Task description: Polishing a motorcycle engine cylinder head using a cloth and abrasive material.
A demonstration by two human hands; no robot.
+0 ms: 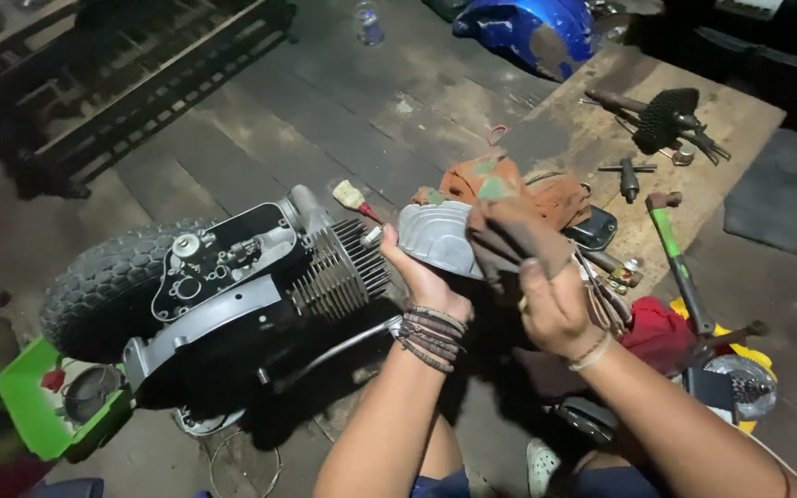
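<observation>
Grease could make the metal cover [435,238], gripped underneath by left hand [431,286] fingers, slip while right hand [546,295] fingers pinch a rag [514,231] centre frame.

left hand [426,277] raised, fingers curled in grip, right hand [546,300] clenched beside it

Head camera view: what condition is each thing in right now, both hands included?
Left hand: gripping the metal cover from beneath.
Metal cover: off the engine, held up.
Right hand: pressing a dirty rag against the cover.
Rag: stained, bunched.
Engine: lying on its side, cooling fins exposed.
Tyre: mounted on the engine unit.
Hammer: lying flat, unused.
Green tray: on the floor, partly under the tyre.
</observation>
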